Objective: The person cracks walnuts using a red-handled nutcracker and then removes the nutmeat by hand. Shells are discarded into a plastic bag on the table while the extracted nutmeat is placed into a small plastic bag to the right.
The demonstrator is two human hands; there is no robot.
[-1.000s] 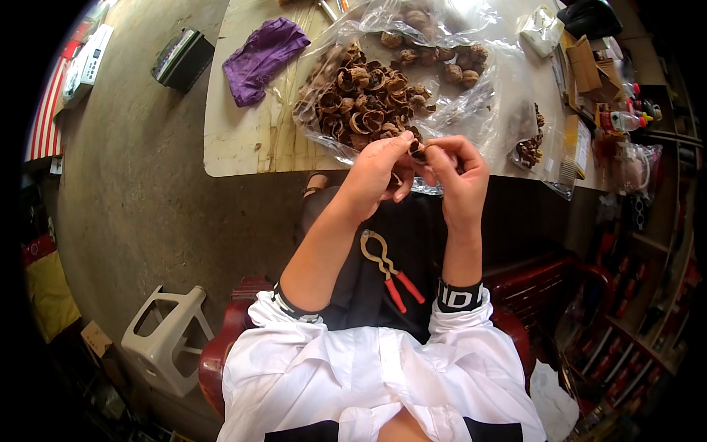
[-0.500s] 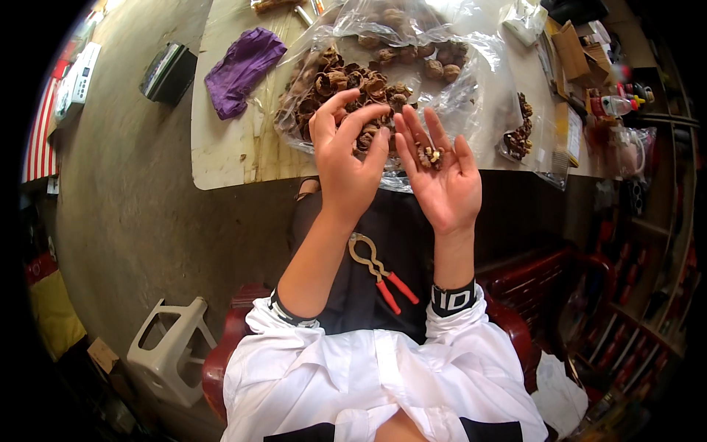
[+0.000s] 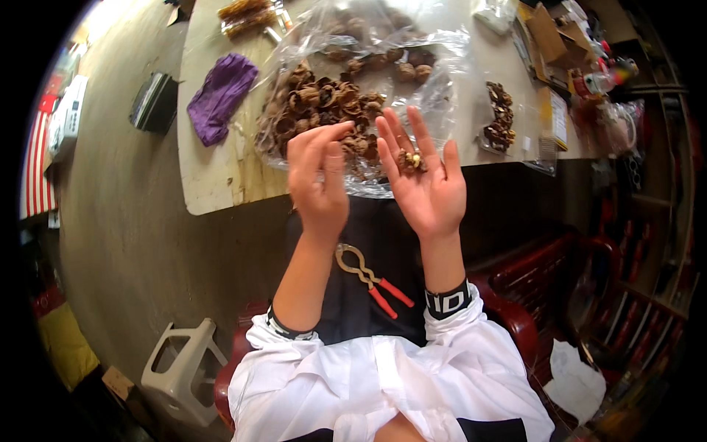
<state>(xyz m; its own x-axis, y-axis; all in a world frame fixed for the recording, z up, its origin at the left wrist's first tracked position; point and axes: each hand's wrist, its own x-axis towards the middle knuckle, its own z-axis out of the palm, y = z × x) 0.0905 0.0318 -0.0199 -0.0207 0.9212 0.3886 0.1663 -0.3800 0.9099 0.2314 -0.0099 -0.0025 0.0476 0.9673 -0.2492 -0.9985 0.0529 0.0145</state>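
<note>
Far to the left of the clear plastic bag (image 3: 440, 88), on the floor (image 3: 110, 214): a black box (image 3: 155, 102) and, lower in view, a pale plastic stool (image 3: 163, 381). Just left of the bag, on the worktop (image 3: 210, 175): a crumpled purple cloth (image 3: 221, 99). In the bag's left part: a heap of broken walnut shells (image 3: 317, 103). Before the bag's near left edge: the left hand (image 3: 317, 180), raised, fingers bent toward the thumb; no telling whether pinching anything. Below the bag, on the dark-clothed lap (image 3: 390, 230): red-handled pliers (image 3: 374, 292). Within the bag's upper right part: several whole walnuts (image 3: 406, 72). Before the bag's near right edge: the right hand (image 3: 429, 191), palm up, fingers spread, with walnut pieces (image 3: 410, 161) loose near the finger bases. Right of the bag: a clear tray of brown kernels (image 3: 499, 118). Farther right of the bag: an opened cardboard box (image 3: 556, 40).
</note>
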